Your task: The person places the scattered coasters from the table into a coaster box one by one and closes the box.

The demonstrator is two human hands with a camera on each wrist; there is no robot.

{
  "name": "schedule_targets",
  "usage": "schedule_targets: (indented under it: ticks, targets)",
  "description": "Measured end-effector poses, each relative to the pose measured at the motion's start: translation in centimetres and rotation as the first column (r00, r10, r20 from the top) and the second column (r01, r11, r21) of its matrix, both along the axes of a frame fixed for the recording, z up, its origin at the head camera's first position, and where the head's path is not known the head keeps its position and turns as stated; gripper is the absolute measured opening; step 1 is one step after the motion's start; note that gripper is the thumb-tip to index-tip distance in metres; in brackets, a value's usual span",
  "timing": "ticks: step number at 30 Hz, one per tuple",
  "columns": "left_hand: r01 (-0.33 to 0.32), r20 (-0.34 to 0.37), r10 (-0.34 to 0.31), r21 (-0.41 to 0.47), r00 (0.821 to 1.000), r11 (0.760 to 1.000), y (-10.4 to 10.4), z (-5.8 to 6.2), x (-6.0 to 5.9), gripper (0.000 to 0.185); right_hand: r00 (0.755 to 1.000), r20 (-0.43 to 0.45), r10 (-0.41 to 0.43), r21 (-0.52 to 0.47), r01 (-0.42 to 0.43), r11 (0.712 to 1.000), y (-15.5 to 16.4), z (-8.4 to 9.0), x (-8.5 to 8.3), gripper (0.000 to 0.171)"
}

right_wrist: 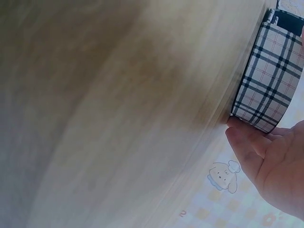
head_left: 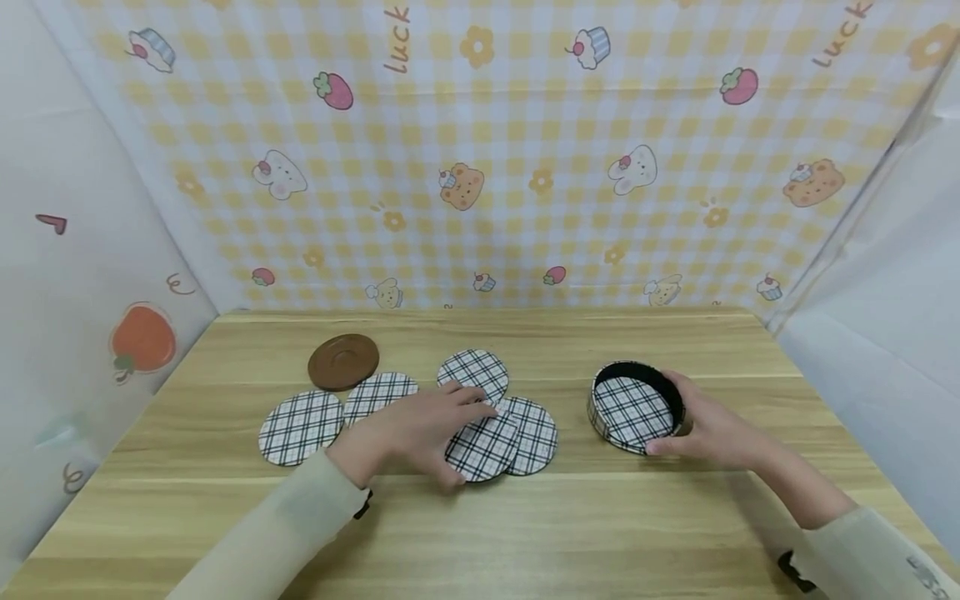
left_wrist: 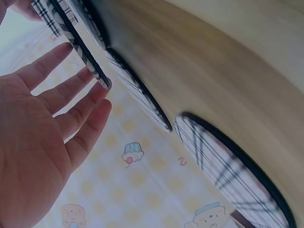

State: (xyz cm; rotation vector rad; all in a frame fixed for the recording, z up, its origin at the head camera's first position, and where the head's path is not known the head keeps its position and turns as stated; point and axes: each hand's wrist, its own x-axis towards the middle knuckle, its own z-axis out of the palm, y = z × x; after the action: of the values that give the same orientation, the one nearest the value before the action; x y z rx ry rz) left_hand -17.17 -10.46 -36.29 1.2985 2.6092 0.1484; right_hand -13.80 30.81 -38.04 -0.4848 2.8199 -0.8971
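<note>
Holding coaster point(head_left: 487, 450), left hand point(head_left: 420, 429) (partly hiding it)

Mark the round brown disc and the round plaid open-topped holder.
Round brown disc point(head_left: 343, 362), head view, middle of its upper face.
Round plaid open-topped holder point(right_wrist: 269, 78), right wrist view, its outer wall.

Pale cream clothing: right sleeve point(head_left: 873, 550) with dark lettering point(head_left: 927, 577) on it, left sleeve point(head_left: 273, 533) well left of right sleeve, small black piece point(head_left: 793, 570) showing beneath each cuff point(head_left: 351, 486), hands point(head_left: 716, 429) bare.
</note>
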Motion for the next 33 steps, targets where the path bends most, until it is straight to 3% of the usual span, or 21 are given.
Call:
schedule_targets:
  ticks: [16, 27, 33]
  targets:
    - [0.097, -0.006, -0.097, 0.006, 0.995, 0.995, 4.5, 0.9, -1.5, 0.091, 1.000, 0.013, -0.012, 0.014, 0.012, 1.000, 0.1, 0.1, -0.1, 0.116]
    - [0.124, -0.041, -0.122, 0.032, 0.992, 0.992, 8.1, 1.4, -2.6, 0.090, 1.000, 0.002, -0.005, 0.004, 0.005, 1.000, 0.1, 0.0, 0.0, 0.116]
    - [0.125, -0.018, -0.125, 0.050, 0.992, 0.991, 9.8, 1.8, -2.9, 0.090, 1.000, 0.000, -0.004, 0.009, 0.004, 1.000, 0.0, 0.0, 0.1, 0.116]
